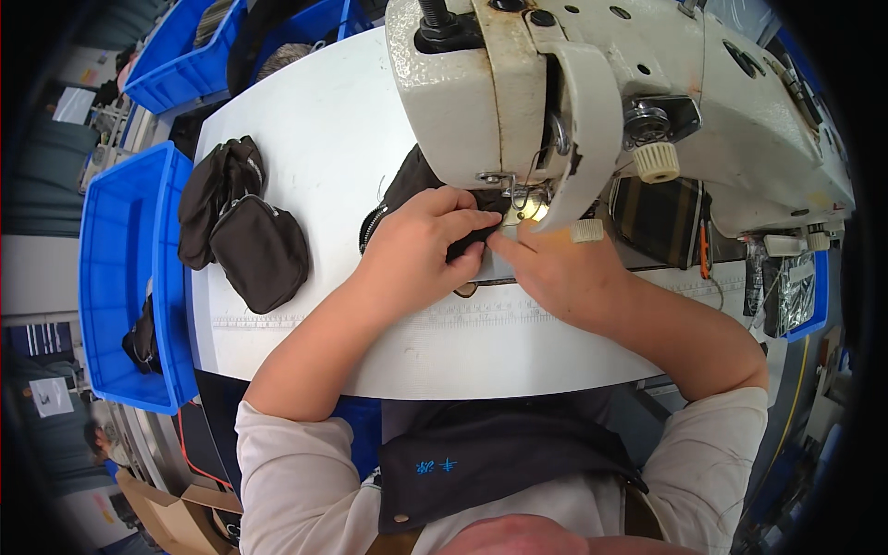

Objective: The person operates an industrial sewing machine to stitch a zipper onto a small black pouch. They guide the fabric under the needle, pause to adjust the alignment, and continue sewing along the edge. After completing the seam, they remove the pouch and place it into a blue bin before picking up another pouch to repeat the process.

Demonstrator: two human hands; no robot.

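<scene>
A black zippered pouch (413, 178) lies under the head of a white sewing machine (453, 102), its silver zipper showing at the left edge. My left hand (416, 242) is closed on the pouch's near part, with bent fingers and the thumb close to the needle area. My right hand (569, 273) is at the pouch's right edge, its index fingertip against the black fabric beside my left thumb. The machine partly hides the other right fingers. A small lamp lights the presser foot (525, 199) just beyond both hands.
Finished-looking black pouches (259, 254) rest on the white table (342, 102) at left. Beside the table stands a blue bin (129, 222) with dark items inside. Orange-handled snips (705, 248) and a dark striped panel (657, 220) lie right of the needle.
</scene>
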